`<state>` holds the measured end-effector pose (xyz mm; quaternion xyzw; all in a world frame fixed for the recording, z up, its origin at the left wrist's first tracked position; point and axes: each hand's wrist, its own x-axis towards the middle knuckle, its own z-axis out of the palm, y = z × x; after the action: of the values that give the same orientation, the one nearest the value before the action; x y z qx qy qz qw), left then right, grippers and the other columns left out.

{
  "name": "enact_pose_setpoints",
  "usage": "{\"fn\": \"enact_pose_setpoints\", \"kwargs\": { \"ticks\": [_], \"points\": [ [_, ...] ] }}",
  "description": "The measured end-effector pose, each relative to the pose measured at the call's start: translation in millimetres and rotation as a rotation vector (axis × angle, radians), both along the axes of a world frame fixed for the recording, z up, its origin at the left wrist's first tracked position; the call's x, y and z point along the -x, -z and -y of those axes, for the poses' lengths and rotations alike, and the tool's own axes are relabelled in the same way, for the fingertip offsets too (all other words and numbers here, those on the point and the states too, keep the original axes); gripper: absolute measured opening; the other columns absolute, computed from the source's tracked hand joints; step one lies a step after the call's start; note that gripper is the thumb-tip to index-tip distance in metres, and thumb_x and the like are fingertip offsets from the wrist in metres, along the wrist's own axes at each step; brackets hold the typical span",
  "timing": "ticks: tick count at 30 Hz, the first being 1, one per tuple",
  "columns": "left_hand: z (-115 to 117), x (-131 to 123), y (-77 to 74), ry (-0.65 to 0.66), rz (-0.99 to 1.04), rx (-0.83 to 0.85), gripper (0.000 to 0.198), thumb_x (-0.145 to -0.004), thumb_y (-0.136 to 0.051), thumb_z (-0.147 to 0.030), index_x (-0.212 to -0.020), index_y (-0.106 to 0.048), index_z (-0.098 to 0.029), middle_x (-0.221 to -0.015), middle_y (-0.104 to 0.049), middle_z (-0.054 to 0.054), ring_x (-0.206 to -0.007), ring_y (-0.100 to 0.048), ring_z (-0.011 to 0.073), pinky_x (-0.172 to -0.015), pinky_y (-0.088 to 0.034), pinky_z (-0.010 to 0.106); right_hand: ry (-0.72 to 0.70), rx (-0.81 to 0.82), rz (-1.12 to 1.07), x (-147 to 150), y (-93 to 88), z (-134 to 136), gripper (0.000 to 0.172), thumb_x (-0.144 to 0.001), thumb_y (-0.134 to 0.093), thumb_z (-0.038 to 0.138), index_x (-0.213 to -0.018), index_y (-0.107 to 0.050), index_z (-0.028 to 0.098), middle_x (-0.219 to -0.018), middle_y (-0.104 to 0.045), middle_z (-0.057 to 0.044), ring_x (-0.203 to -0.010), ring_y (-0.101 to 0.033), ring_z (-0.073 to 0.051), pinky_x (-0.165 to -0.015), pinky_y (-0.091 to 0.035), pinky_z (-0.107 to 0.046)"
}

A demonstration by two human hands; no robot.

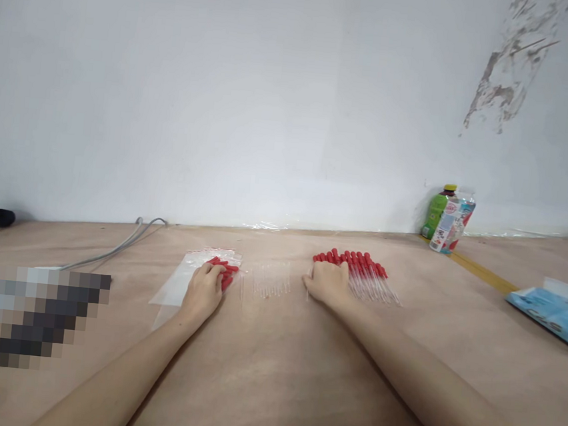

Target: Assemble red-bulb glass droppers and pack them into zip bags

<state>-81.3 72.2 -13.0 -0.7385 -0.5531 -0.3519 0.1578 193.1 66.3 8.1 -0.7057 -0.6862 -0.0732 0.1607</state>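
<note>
My left hand (pixel 205 287) rests with curled fingers on a small pile of red rubber bulbs (pixel 228 269), on top of a clear zip bag (pixel 177 283). Just right of it, several thin clear glass tubes (pixel 271 280) lie side by side on the table. My right hand (pixel 328 281) is closed, knuckles up, by the left end of a row of glass droppers with red bulbs (pixel 366 274). A faint thin line shows below its fingertips; whatever the fingers hold is too small to make out. The hand covers part of the row.
A green bottle (pixel 434 214) and a printed carton-like pack (pixel 452 224) stand against the wall at the back right. A blue packet (pixel 555 316) lies at the right. On the left are a grey cable (pixel 125 243), a blurred-out area and white objects at the edge.
</note>
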Motion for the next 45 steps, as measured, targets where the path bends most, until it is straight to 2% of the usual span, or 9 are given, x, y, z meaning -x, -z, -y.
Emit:
{"fn": "enact_pose_setpoints", "kwargs": {
  "ticks": [4,9,13,16,22,28,33,36,45],
  "points": [
    [11.9,-13.4,-7.7,0.059,0.065,-0.053,0.023,-0.083,-0.038,-0.021,-0.094,-0.058,-0.017,-0.09,-0.054,0.007,-0.084,-0.054,0.0203,-0.074,-0.045,0.032,-0.021,0.058,-0.004,15.0,4.5,0.6,0.023,-0.075,-0.048,0.029,-0.068,-0.061,0.011,-0.074,-0.064,-0.014,-0.072,-0.058,-0.024,-0.073,-0.025,-0.038],
    [45.8,-53.2,-11.3,0.34,0.167,0.011,0.018,-0.084,-0.042,-0.021,-0.094,-0.056,-0.019,-0.094,-0.053,0.006,-0.088,-0.053,0.0175,-0.078,-0.044,0.029,-0.102,-0.012,-0.005,15.5,6.4,23.5,0.025,-0.083,-0.038,0.027,-0.084,-0.057,0.011,-0.088,-0.062,-0.016,-0.085,-0.055,-0.026,-0.074,-0.026,-0.038],
    [68.7,-79.6,-7.8,0.503,0.11,0.213,0.016,-0.083,-0.047,-0.021,-0.095,-0.057,-0.021,-0.092,-0.054,0.004,-0.083,-0.054,0.0159,-0.075,-0.044,0.027,-0.346,-0.12,-0.117,-1.1,11.6,55.9,0.023,-0.087,-0.032,0.024,-0.084,-0.053,0.015,-0.079,-0.063,-0.007,-0.072,-0.056,-0.018,-0.078,-0.028,-0.036],
    [73.0,-86.9,-6.3,0.602,0.07,0.35,0.015,-0.082,-0.048,-0.02,-0.089,-0.061,-0.02,-0.095,-0.054,0.003,-0.085,-0.054,0.0153,-0.077,-0.043,0.027,-0.518,-0.152,-0.219,-18.6,16.9,76.1,0.018,-0.086,-0.037,0.025,-0.088,-0.053,0.016,-0.082,-0.062,-0.005,-0.077,-0.055,-0.017,-0.075,-0.033,-0.032],
    [75.8,-89.8,-10.7,0.623,0.169,0.439,0.017,-0.083,-0.046,-0.022,-0.081,-0.063,-0.019,-0.087,-0.057,0.003,-0.082,-0.054,0.0154,-0.074,-0.042,0.026,-0.743,-0.182,-0.302,-29.6,24.8,90.4,0.017,-0.084,-0.04,0.023,-0.088,-0.056,0.019,-0.082,-0.059,-0.003,-0.076,-0.052,-0.014,-0.075,-0.035,-0.03],
    [81.5,-95.0,-9.8,0.641,0.326,0.458,0.021,-0.086,-0.042,-0.028,-0.084,-0.06,-0.018,-0.08,-0.061,0.003,-0.075,-0.055,0.0161,-0.068,-0.043,0.026,-0.751,-0.181,-0.329,-20.9,22.6,92.1,0.016,-0.084,-0.04,0.023,-0.089,-0.055,0.019,-0.076,-0.059,-0.002,-0.069,-0.05,-0.013,-0.072,-0.034,-0.03],
    [77.7,-96.2,-0.8,0.688,0.51,0.624,0.021,-0.084,-0.044,-0.032,-0.087,-0.056,-0.016,-0.069,-0.057,0.001,-0.057,-0.053,0.0116,-0.055,-0.044,0.022,-0.774,-0.129,-0.346,-21.9,20.9,90.5,0.015,-0.085,-0.04,0.023,-0.087,-0.055,0.02,-0.072,-0.057,0.001,-0.065,-0.049,-0.011,-0.072,-0.032,-0.029],
    [75.8,-95.8,4.1,0.722,0.6,0.666,0.02,-0.082,-0.047,-0.033,-0.085,-0.054,-0.014,-0.066,-0.055,0.0,-0.056,-0.053,0.0107,-0.054,-0.045,0.022,-0.782,-0.112,-0.341,-23.2,21.9,88.4,0.016,-0.085,-0.041,0.024,-0.082,-0.056,0.019,-0.071,-0.057,0.001,-0.066,-0.049,-0.011,-0.072,-0.032,-0.029],
    [79.0,-93.6,7.2,0.713,0.477,0.678,0.022,-0.083,-0.045,-0.033,-0.085,-0.058,-0.015,-0.06,-0.055,-0.001,-0.052,-0.052,0.0097,-0.051,-0.043,0.02,-0.775,-0.095,-0.203,-26.3,10.4,88.8,0.02,-0.085,-0.041,0.023,-0.083,-0.061,0.021,-0.074,-0.06,0.0,-0.065,-0.048,-0.011,-0.071,-0.026,-0.031]
  ]
}}
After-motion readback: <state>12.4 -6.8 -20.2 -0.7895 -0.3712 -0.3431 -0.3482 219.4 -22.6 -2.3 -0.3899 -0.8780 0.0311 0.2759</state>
